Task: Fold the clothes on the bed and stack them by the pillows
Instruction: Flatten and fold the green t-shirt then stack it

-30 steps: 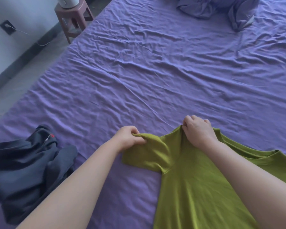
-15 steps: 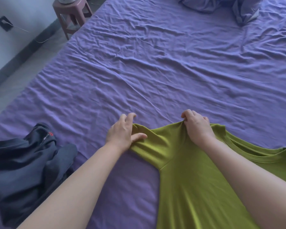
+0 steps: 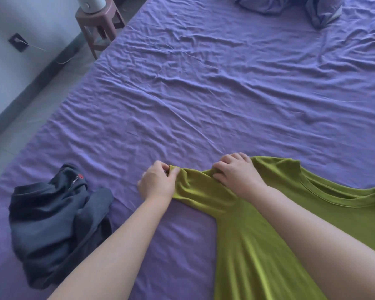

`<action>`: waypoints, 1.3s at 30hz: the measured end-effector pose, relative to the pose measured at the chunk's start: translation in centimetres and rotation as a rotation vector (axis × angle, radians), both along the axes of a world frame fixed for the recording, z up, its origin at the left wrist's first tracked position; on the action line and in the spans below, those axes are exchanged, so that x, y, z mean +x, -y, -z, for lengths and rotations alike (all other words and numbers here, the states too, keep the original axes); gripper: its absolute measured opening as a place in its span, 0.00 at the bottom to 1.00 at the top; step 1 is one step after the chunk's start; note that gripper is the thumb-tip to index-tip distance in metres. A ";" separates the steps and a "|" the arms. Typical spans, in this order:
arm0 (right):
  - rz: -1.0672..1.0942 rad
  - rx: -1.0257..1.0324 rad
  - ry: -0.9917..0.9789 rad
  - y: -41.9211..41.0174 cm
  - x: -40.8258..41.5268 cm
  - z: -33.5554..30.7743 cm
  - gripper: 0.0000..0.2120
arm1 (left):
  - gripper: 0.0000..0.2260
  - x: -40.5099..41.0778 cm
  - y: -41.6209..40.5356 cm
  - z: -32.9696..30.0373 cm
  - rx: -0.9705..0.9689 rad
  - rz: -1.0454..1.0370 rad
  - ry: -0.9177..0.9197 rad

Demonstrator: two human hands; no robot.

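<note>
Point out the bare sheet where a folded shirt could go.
Widest free patch: wrinkled purple sheet between the hands and the pillows. Narrower strip between dark garment and green shirt, crossed by the left forearm. Crowded near edge.

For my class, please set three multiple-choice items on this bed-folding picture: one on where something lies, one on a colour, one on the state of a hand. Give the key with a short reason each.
1. Where does the dark garment lie?
A. left of the left hand
B. on the stool
C. on the pillows

2. What colour is the T-shirt being handled?
A. red
B. olive green
C. white

3. What is the left hand doing?
A. resting flat on the sheet
B. pinching the shirt's sleeve end
C. holding the dark garment

Key: 1 A, it is crumpled on the purple sheet at left; 2 B, the cloth is green; 3 B, its fingers curl round the sleeve end.
</note>
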State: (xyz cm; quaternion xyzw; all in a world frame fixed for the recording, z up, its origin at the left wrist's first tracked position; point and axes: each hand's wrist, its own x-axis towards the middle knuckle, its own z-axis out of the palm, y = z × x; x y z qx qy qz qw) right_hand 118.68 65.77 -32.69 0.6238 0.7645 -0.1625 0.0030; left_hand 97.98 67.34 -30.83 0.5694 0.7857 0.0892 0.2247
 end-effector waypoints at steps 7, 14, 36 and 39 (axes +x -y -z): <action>0.207 0.039 -0.196 -0.4 -0.7 -0.5 0.07 | 0.13 -0.8 -0.7 -0.1 -0.049 0.043 0.197; 0.351 0.182 -0.094 -1.2 0.1 -0.1 0.06 | 0.07 -1.3 -2.5 -0.2 0.021 -0.068 0.642; 0.354 0.121 0.245 0.2 6.1 0.0 0.09 | 0.06 -0.3 -1.5 1.4 0.013 0.096 -0.181; 0.347 0.140 0.200 0.7 5.4 0.3 0.10 | 0.06 -0.7 -0.6 1.5 0.079 0.095 -0.235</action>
